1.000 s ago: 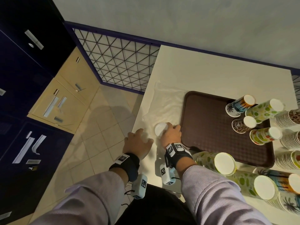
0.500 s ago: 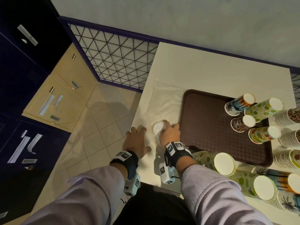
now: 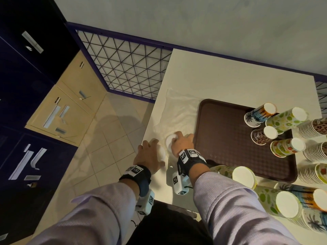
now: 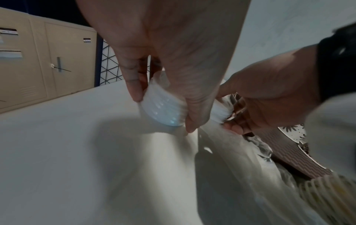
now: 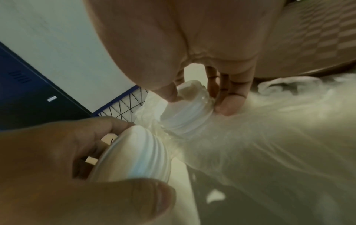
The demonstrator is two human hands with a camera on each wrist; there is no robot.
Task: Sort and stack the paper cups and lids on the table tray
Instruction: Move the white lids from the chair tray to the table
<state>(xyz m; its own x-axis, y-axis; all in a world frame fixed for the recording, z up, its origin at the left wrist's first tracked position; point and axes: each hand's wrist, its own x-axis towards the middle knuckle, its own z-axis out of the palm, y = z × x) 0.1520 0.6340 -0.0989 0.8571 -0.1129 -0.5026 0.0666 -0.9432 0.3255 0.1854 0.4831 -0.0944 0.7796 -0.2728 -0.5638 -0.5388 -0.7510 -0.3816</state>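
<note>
At the table's near-left corner, my left hand [image 3: 150, 152] grips a short stack of white lids [image 4: 163, 109] between thumb and fingers. Right beside it, my right hand [image 3: 180, 140] holds a second stack of white lids [image 5: 185, 112] that still sits in a clear plastic bag [image 3: 178, 112]. The two stacks lie close together, a little apart. The brown tray [image 3: 228, 138] lies just right of my right hand. Four patterned paper cups [image 3: 260, 114] stand upside down on the tray's far right part.
Long nested stacks of patterned cups [image 3: 286, 206] lie on their sides along the table's near right edge, and more stacks [image 3: 315, 128] lie beyond the tray's right rim. The table edge [image 3: 146, 138] drops to a tiled floor on the left. A wire grid fence stands behind.
Both hands have crept slightly forward on the table. The left hand now holds a lid stack apart from the one under the right hand.
</note>
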